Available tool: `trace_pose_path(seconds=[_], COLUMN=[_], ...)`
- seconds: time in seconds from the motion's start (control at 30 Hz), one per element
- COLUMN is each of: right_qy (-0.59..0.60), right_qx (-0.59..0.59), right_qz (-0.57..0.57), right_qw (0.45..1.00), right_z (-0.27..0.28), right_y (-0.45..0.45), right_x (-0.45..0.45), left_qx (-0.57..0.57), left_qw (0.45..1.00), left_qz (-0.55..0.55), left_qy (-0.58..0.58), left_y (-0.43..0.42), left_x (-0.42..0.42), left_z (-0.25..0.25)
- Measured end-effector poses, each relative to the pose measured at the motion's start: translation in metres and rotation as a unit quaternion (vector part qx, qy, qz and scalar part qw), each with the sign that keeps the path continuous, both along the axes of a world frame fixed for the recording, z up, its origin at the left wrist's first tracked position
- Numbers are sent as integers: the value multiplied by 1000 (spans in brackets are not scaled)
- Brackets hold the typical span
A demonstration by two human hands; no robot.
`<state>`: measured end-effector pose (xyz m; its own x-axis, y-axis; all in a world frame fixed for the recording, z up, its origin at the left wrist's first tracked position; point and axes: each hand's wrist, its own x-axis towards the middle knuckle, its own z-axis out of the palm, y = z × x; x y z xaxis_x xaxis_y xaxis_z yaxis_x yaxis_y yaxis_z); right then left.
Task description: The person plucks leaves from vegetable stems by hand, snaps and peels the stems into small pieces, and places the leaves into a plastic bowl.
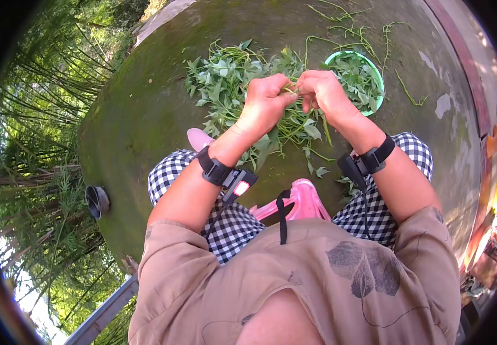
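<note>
My left hand [266, 103] is closed, thumb and fingers pinched on a thin green stem [290, 89]. Close beside it, my right hand [326, 96] is pinched at the same stem, its fingertips nearly meeting those of the left. Under and beyond both hands lies a loose pile of leafy green vines [225, 77] on the ground, long stems mixed with leaves. To the right of the pile stands a round basin with a pale green rim [381, 86], filled with picked leaves [353, 77]. My right wrist partly covers the space in front of it.
Bare stripped stems [358, 34] lie scattered on the mossy concrete ground [139, 121] at the far right. Pink plastic [303, 198] shows between my knees. A dark pot [97, 202] stands at the left edge beside bamboo. Assorted items line the right side.
</note>
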<state>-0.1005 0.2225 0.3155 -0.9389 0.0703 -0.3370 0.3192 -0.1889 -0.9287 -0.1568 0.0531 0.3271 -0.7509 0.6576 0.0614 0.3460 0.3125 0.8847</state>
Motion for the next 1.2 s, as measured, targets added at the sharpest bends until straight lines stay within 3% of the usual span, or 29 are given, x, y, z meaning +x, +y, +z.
trace_pose_path(seconds=[0.1, 0.13, 0.2, 0.3, 0.33, 0.37, 0.4, 0.43, 0.47, 0.57, 0.63, 0.7, 0.8, 1.03, 1.07, 1.17, 1.2], right_qy=[59, 133, 267, 255, 261, 156, 44, -70, -118, -20, 8, 9, -38, -191, -193, -150, -170], right_qx=[120, 262, 521, 489, 442, 286, 118, -55, -138, -26, 27, 109, 103, 217, 203, 14, 10], right_qz=[27, -4, -64, -57, -74, -63, -50, -35, -69, -22, 27, 39, 23, 142, 132, 55, 44], right_qw=[991, 956, 808, 832, 855, 943, 991, 995, 981, 999, 999, 993, 994, 947, 951, 987, 984], right_z=[-8, -11, -12, -2, -8, -8, -3, 3, 2, -2, -8, -9, -30, -61, -67, -82, -72], right_y=[-2, -6, -18, -15, -12, -8, -4, -2, -9, -12, -17, -16, -9, -3, -2, 3, 2], right_x=[3, 5, 8, 9, 6, 5, 5, 5, 11, 14, 16, 19, 19, 43, 44, 44, 41], left_qx=[-35, -17, 19, 117, 102, 87, 71, 54, 24, 98, 152, 162, 200, 197, 196, 189, 181], left_qw=[987, 995, 999, 945, 954, 972, 986, 995, 999, 971, 941, 933, 936, 931, 927, 912, 914], left_qz=[-13, -4, 14, 37, 31, 21, 12, 2, -31, 60, 139, 173, 170, 188, 190, 184, 176], left_qy=[156, 96, -26, -304, -280, -217, -153, -88, 19, -212, -269, -271, -234, -244, -256, -313, -319], left_y=[1, 1, 1, 3, 4, 4, 5, 5, 3, 1, 1, -2, -10, -36, -37, -32, -30], left_x=[3, 3, 4, -1, 2, 3, 4, 5, 6, 1, -10, -21, -36, -62, -61, -53, -51], left_z=[-5, -8, -12, -8, -1, -3, -2, -1, -2, -11, -12, -9, -2, 8, 7, 3, 1])
